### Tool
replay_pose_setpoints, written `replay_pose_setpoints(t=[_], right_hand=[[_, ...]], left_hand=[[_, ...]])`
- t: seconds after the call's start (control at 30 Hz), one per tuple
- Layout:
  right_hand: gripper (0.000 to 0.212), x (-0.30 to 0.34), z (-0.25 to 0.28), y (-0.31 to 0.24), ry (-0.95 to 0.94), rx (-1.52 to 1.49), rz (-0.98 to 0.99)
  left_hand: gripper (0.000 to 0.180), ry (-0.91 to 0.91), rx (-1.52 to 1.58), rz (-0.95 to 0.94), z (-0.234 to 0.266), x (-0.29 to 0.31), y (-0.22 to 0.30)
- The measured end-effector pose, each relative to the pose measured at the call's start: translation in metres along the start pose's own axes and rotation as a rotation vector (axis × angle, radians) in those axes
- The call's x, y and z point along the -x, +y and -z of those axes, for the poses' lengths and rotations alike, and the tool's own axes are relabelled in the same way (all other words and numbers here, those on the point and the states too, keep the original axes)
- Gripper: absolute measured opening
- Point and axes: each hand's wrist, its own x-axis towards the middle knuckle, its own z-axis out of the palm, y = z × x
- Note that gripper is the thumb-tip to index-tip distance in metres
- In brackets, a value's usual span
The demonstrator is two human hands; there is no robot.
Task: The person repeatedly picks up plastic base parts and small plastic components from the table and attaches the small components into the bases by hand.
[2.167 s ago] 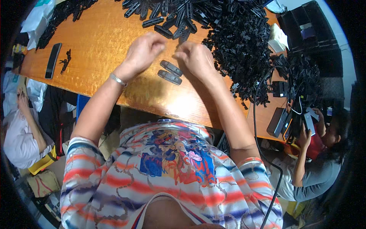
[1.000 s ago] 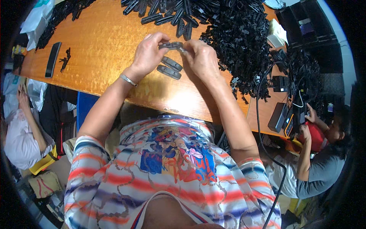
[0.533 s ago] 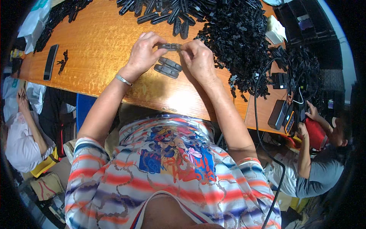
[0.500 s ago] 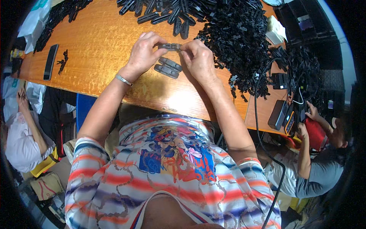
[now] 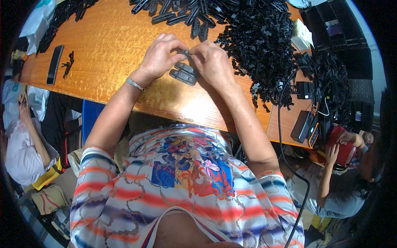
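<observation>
Near the middle of the wooden table, my left hand and my right hand meet at the fingertips. Both pinch a small dark grey oblong plastic piece, mostly hidden by the fingers. Just below it, towards me, similar dark oblong plastic pieces lie side by side on the tabletop. Beyond my hands is a pile of long black slotted plastic pieces. To the right of my right hand spreads a large heap of small black plastic clips.
A phone and a few small black parts lie at the left. A black cable runs down the right side, near a black box and a white block. One person sits left, another right.
My hands have drawn closer together, and the fingers now cover more of the held piece. The oblong pieces below sit closer together. At the right, the other person's hands and arm have shifted.
</observation>
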Motion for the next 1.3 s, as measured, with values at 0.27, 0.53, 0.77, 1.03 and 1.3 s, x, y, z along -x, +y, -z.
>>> replay_pose_setpoints(t=[0.27, 0.53, 0.77, 1.03, 1.3], right_hand=[[0.006, -0.013, 0.006, 0.004, -0.154, 0.078, 0.015], [0.021, -0.026, 0.019, 0.001, -0.333, -0.004, -0.443], [0.037, -0.030, 0.019, 0.012, -0.425, 0.130, -0.608], [0.031, 0.010, 0.014, -0.010, -0.263, 0.098, -0.557], [0.008, 0.010, 0.043, 0.034, 0.057, 0.353, -0.199]], left_hand=[[0.023, -0.026, 0.042, -0.024, 0.002, -0.001, -0.003], [0.024, -0.180, 0.187, 0.289, 0.000, -0.010, -0.004], [0.012, -0.215, 0.163, 0.300, 0.000, -0.019, 0.007], [0.012, -0.256, 0.238, 0.307, 0.004, -0.002, 0.007], [0.022, -0.051, -0.109, -0.030, 0.011, -0.043, 0.014]])
